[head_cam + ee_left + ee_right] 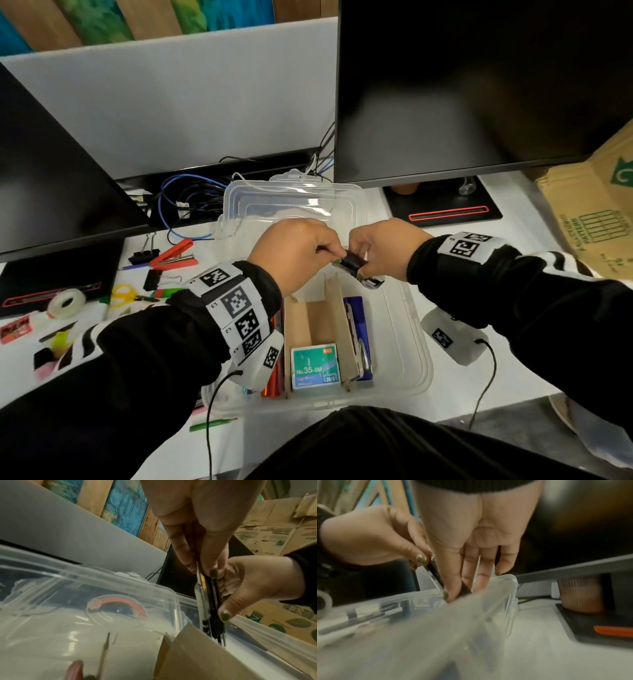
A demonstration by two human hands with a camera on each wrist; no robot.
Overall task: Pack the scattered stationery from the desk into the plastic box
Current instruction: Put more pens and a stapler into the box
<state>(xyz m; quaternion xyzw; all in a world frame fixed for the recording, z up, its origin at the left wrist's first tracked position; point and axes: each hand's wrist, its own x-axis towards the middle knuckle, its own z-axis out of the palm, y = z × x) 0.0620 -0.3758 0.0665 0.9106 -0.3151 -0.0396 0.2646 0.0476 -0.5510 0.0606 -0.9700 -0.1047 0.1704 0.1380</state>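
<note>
Both hands hold a black utility knife (356,266) over the clear plastic box (412,346). My left hand (330,251) pinches its upper end with thumb and fingers. My right hand (359,255) grips its body from the other side. In the left wrist view the knife (210,608) points down toward the cardboard divider (197,655), held by left hand (200,566) and right hand (228,609). The right wrist view, blurred, shows the knife (434,570) between right hand (453,592) and left hand (419,559). Inside the box lie a staples box (313,366) and a blue stapler (358,337).
The box's open lid (294,202) lies behind it. On the desk at left are binder clips (144,255), a red stapler (174,257), a tape roll (66,301), yellow scissors (121,294) and a green pen (212,424). A cardboard carton (592,212) stands at right.
</note>
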